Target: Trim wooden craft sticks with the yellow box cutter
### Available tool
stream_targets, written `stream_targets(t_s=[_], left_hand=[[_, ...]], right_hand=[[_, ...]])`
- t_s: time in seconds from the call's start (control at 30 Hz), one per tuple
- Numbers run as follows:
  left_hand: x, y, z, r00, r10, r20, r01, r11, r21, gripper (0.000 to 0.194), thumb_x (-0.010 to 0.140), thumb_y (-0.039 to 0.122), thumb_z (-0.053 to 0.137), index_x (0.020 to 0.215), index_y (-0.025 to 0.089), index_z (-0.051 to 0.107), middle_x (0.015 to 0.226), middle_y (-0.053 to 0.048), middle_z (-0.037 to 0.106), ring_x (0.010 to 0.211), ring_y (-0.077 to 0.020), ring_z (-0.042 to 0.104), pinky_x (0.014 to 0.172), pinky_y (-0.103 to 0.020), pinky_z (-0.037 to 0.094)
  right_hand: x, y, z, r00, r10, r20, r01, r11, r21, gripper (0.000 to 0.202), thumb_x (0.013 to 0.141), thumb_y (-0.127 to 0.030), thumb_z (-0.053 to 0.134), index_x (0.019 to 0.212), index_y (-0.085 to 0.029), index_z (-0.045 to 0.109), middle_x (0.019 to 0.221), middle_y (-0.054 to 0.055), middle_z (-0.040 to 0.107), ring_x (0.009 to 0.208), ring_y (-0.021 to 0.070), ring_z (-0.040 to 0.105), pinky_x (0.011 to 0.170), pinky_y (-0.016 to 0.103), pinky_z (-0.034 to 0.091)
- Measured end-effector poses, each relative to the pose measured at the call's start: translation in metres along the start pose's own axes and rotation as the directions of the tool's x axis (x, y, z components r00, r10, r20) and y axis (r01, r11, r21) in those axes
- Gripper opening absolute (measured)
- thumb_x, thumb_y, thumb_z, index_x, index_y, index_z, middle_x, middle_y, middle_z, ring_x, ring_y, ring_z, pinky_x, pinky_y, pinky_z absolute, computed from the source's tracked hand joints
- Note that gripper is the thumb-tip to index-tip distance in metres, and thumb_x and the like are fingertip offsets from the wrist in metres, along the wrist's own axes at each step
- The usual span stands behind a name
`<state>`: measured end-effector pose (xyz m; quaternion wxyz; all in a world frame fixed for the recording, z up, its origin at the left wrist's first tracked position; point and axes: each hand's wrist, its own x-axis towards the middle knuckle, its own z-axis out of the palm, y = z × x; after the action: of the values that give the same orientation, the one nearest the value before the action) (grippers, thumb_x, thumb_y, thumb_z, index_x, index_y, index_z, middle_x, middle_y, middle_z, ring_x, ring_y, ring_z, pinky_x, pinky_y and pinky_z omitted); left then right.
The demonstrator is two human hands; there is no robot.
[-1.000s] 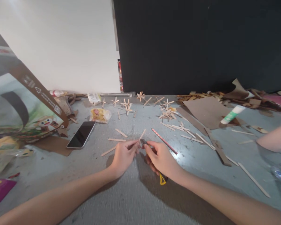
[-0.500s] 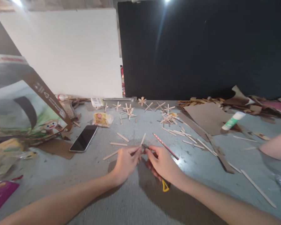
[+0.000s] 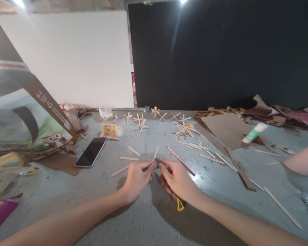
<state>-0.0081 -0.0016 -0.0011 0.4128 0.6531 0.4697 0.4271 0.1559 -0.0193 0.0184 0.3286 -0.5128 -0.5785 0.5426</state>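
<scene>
Between the fingers of my left hand (image 3: 140, 177) is a thin wooden stick (image 3: 156, 152), its far end pointing up and away. My right hand (image 3: 178, 177) is wrapped round a cutter knife (image 3: 180, 204) with a yellow and black end; its dark tip meets the stick close to my left fingertips. Three loose sticks lie left of my left hand, one of them (image 3: 129, 158) level. A red patterned pencil (image 3: 181, 161) rests just beyond my right hand. Farther back stand or lie several crossed-stick pieces, such as a star-shaped one (image 3: 155, 111).
A phone (image 3: 91, 152) and a yellow packet (image 3: 111, 131) lie left. Cardboard (image 3: 228, 128), a glue stick (image 3: 255, 133) and scattered sticks are right. Another person's arm (image 3: 301, 159) reaches in at the right edge. A large printed bag (image 3: 38, 116) stands left.
Both hands hold nearly the same place and grip. The view has shifted very slightly; nothing else has visibly moved.
</scene>
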Motion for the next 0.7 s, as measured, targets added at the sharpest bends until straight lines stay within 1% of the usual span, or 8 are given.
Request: stream_targets(t_s=[0.07,0.13,0.2,0.27,0.33,0.43,0.57,0.7], left_hand=[[0.001,-0.001,0.000,1.000,-0.012,0.004,0.012,1.000,-0.003,0.045,0.095,0.053,0.060,0.070,0.017,0.072,0.055,0.000,0.059,0.049,-0.0119,0.051,0.048,-0.022,0.037],[0.002,-0.002,0.001,0.999,-0.041,-0.003,0.041,0.999,-0.023,0.040,0.094,0.052,0.062,0.079,0.016,0.076,0.056,0.000,0.061,0.050,-0.0129,0.054,0.048,-0.023,0.040],[0.003,-0.004,0.002,0.998,-0.054,-0.020,0.053,0.997,-0.063,0.037,0.092,0.050,0.065,0.097,0.015,0.078,0.062,-0.001,0.066,0.053,-0.0144,0.059,0.051,-0.024,0.045],[0.004,-0.006,0.003,0.999,-0.045,-0.026,0.042,0.994,-0.104,0.044,0.091,0.048,0.067,0.117,0.015,0.074,0.071,-0.002,0.071,0.056,-0.0156,0.063,0.056,-0.027,0.051],[0.005,-0.009,0.003,0.999,-0.030,-0.015,0.028,0.992,-0.122,0.051,0.090,0.047,0.066,0.128,0.014,0.069,0.076,-0.003,0.072,0.058,-0.0160,0.065,0.058,-0.028,0.053],[0.006,-0.012,0.004,0.999,-0.031,0.016,0.033,0.993,-0.114,0.053,0.091,0.048,0.064,0.131,0.013,0.068,0.076,-0.003,0.070,0.057,-0.0155,0.064,0.057,-0.028,0.052],[0.004,-0.012,0.004,0.998,-0.038,0.049,0.041,0.997,-0.063,0.051,0.093,0.047,0.060,0.130,0.012,0.069,0.066,0.001,0.064,0.052,-0.0137,0.056,0.050,-0.025,0.044],[0.002,-0.008,0.001,0.994,0.096,0.056,-0.102,0.988,0.119,0.031,0.097,0.037,0.054,0.106,0.015,0.074,0.062,0.002,0.059,0.054,-0.0117,0.050,0.055,-0.024,0.038]], right_hand=[[0.001,0.000,-0.002,1.000,0.011,0.011,-0.011,1.000,0.003,0.026,0.100,-0.044,0.048,0.089,-0.022,0.056,0.055,-0.009,0.052,0.029,0.0085,0.043,0.026,0.018,0.028],[0.002,0.000,-0.005,1.000,0.003,0.010,-0.003,1.000,-0.002,0.027,0.100,-0.045,0.048,0.088,-0.022,0.056,0.056,-0.009,0.053,0.029,0.0081,0.044,0.026,0.017,0.028],[0.003,0.001,-0.006,1.000,-0.013,0.002,0.013,1.000,-0.013,0.028,0.100,-0.046,0.049,0.088,-0.022,0.057,0.056,-0.008,0.054,0.029,0.0080,0.044,0.027,0.017,0.029],[0.004,0.001,-0.007,1.000,-0.019,0.000,0.019,0.999,-0.026,0.028,0.100,-0.046,0.050,0.088,-0.022,0.057,0.056,-0.008,0.054,0.030,0.0083,0.045,0.027,0.017,0.029],[0.004,0.002,-0.007,1.000,-0.022,0.001,0.022,0.999,-0.034,0.028,0.101,-0.046,0.049,0.088,-0.022,0.057,0.056,-0.008,0.054,0.030,0.0085,0.045,0.027,0.017,0.029],[0.005,0.004,-0.007,1.000,-0.017,0.002,0.017,0.999,-0.045,0.027,0.101,-0.044,0.049,0.087,-0.022,0.056,0.056,-0.008,0.054,0.029,0.0087,0.044,0.027,0.018,0.028],[0.005,0.005,-0.007,1.000,0.004,0.020,-0.002,0.998,-0.065,0.024,0.102,-0.041,0.050,0.088,-0.022,0.056,0.056,-0.008,0.052,0.029,0.0086,0.044,0.027,0.017,0.029],[0.003,0.000,-0.010,0.999,0.020,0.039,-0.017,0.996,-0.089,0.022,0.103,-0.038,0.050,0.087,-0.023,0.053,0.055,-0.009,0.051,0.029,0.0075,0.043,0.027,0.016,0.028]])
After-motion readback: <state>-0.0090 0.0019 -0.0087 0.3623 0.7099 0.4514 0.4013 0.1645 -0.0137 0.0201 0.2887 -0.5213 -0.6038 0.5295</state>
